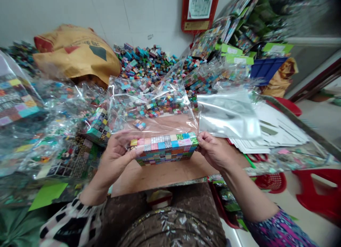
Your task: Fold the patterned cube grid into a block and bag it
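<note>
A rectangular block of small multicoloured patterned cubes (165,151) is held over the brown board, partly inside a clear plastic bag (170,122). The bag's loose film rises behind the block. My left hand (115,160) is closed round the block's left end, thumb on the front and fingers mostly hidden behind. At the other end, my right hand (213,149) pinches the bag's film by the block's top right corner. A small loose piece of cubes (139,124) lies behind the block, seen through the film.
A heap of coloured cubes (149,62) lines the wall beside a yellow sack (77,55). Flat clear bags (229,115) and white cards (279,129) lie to the right. Red-handled scissors (259,157) sit near the front edge. Wrapped cube blocks (99,126) crowd the left.
</note>
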The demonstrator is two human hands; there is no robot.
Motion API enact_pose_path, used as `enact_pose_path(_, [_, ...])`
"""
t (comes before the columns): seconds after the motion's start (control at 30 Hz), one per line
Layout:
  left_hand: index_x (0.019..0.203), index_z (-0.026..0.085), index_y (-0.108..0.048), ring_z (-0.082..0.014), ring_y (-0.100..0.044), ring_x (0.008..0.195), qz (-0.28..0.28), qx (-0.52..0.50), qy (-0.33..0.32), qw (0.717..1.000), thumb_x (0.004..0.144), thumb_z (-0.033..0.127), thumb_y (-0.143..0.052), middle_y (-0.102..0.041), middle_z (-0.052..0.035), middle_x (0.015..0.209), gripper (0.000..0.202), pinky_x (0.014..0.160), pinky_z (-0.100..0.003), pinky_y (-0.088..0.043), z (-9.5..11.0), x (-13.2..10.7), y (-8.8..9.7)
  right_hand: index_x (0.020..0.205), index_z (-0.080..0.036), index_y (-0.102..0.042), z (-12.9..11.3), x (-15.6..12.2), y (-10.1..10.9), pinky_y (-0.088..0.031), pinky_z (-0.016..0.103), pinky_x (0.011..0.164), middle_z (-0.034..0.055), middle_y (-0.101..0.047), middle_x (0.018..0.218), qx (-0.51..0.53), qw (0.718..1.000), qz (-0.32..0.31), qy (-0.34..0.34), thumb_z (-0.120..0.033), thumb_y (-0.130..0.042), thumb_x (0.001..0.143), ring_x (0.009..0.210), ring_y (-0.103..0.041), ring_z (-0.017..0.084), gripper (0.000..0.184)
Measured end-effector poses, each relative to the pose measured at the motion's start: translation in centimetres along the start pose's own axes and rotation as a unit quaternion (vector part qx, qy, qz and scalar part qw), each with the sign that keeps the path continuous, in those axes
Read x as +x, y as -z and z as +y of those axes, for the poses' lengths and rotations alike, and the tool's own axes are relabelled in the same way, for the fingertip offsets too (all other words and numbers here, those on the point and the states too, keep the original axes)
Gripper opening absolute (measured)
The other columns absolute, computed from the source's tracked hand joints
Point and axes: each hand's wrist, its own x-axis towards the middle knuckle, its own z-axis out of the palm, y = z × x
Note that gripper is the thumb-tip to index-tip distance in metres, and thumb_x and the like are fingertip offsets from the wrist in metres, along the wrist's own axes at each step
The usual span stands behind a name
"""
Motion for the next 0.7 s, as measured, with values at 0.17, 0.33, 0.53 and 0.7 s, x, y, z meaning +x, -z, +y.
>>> enact_pose_path(0.17, [0.111, 0.026, -0.052, -0.0221, -0.069, 0.11, -0.008, -0.003, -0.013, 1.0, 0.072, 0.024, -0.084, -0.075, -0.0033, 0.107, 0.051, 0.094, -0.037, -0.057, 0.3, 0.1, -0.1, 0.068, -0.022, -0.052, 0.4, 0.1, -0.1, -0.03, 0.026, 0.058, -0.0056, -0.05, 0.063, 0.014, 1.0, 0.006, 0.02, -0.055, -0.091, 0.058, 0.06, -0.04, 0.012, 0.052])
enact_pose_path(0.33, [0.112, 0.026, -0.05, -0.0245, -0.068, 0.112, -0.013, 0.004, 0.011, 1.0, 0.072, 0.028, -0.084, -0.074, -0.0047, 0.106, 0.053, 0.095, -0.041, -0.057, 0.3, 0.0, 0.0, 0.068, -0.023, -0.052, 0.5, 0.1, -0.1, -0.027, 0.026, 0.057, -0.0054, -0.05, 0.063, 0.008, 1.0, 0.005, 0.027, -0.055, -0.09, 0.058, 0.061, -0.04, 0.012, 0.051])
enact_pose_path(0.53, [0.132, 0.036, -0.04, -0.0274, -0.063, 0.118, 0.086, 0.012, 0.001, 0.996, 0.069, 0.038, -0.084, -0.059, -0.0066, 0.131, 0.077, 0.101, -0.048, -0.052, -0.3, 0.7, 1.5, 0.067, -0.022, -0.052, 0.6, 0.1, -0.2, -0.027, 0.025, 0.056, -0.0061, -0.048, 0.061, 0.02, 1.0, 0.0, 0.023, -0.055, -0.091, 0.057, 0.059, -0.038, 0.011, 0.052])
enact_pose_path(0.7, [0.135, 0.034, -0.04, -0.022, -0.053, 0.129, 0.219, 0.234, -0.186, 0.929, 0.091, 0.04, -0.059, -0.051, -0.0076, 0.141, 0.048, 0.112, -0.043, -0.04, 5.1, 4.0, 1.5, 0.067, -0.021, -0.053, 0.6, 0.2, -0.2, -0.029, 0.025, 0.058, -0.0058, -0.05, 0.062, 0.029, 0.999, 0.006, 0.015, -0.054, -0.092, 0.056, 0.06, -0.039, 0.011, 0.052])
